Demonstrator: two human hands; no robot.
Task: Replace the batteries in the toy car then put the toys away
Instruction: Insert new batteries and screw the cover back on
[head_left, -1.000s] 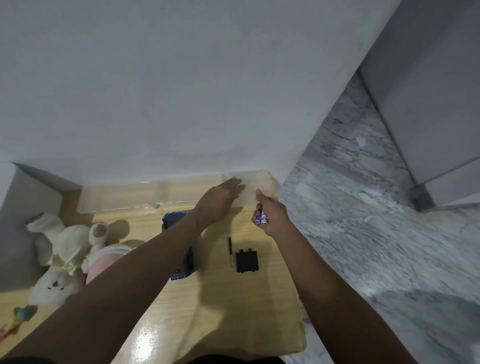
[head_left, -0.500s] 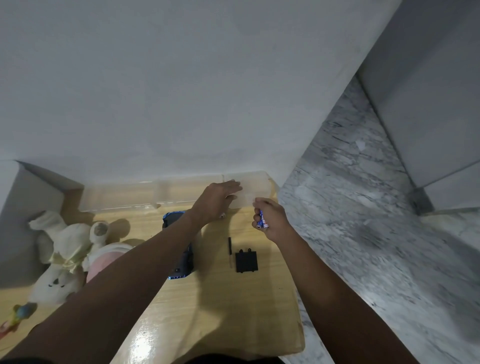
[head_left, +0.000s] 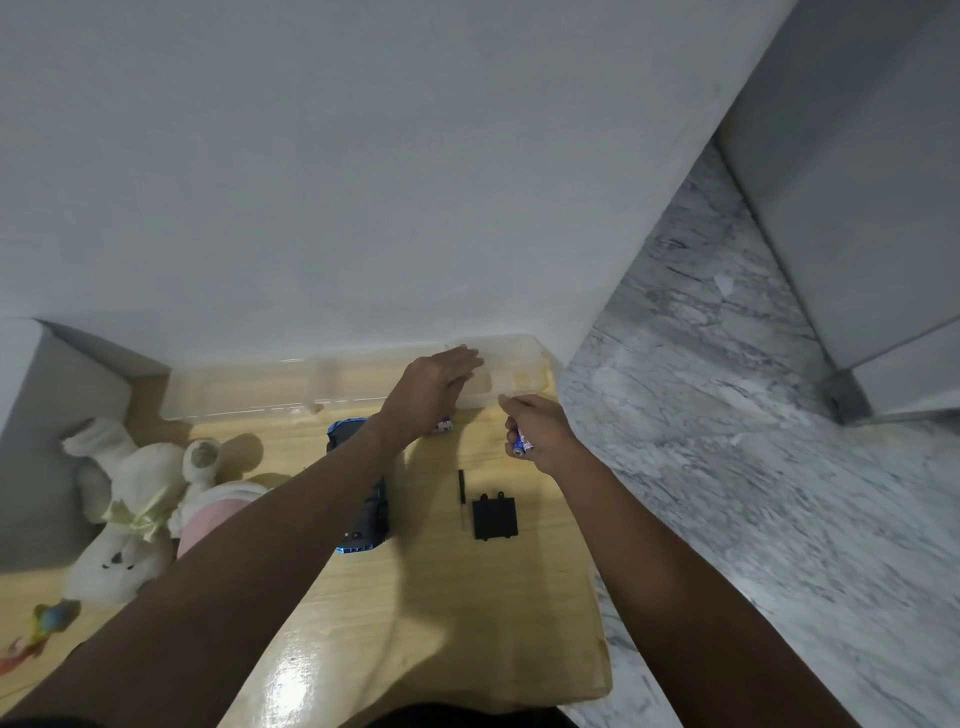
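Note:
The blue and black toy car (head_left: 363, 499) lies on the wooden table (head_left: 415, 623), largely hidden under my left forearm. My left hand (head_left: 431, 389) reaches forward with straight fingers resting on the right end of a clear plastic box (head_left: 514, 374). A small white-and-purple battery-like item (head_left: 444, 426) shows under its palm; whether the hand holds it is unclear. To the right, my right hand (head_left: 540, 431) grips blue batteries (head_left: 521, 444) in curled fingers, just in front of the box. The black battery cover (head_left: 494, 518) and a thin black screwdriver (head_left: 461, 499) lie between my arms.
A white plush toy (head_left: 124, 499) and a pink plush (head_left: 218, 514) lie at the table's left, with a small colourful toy (head_left: 47, 623) near the left edge. A white wall stands right behind the box. Marble floor (head_left: 727, 467) drops away past the table's right edge.
My left hand has drawn back a little over the box, and a small battery-like item now shows beneath it. My right hand with the batteries has dropped slightly toward me.

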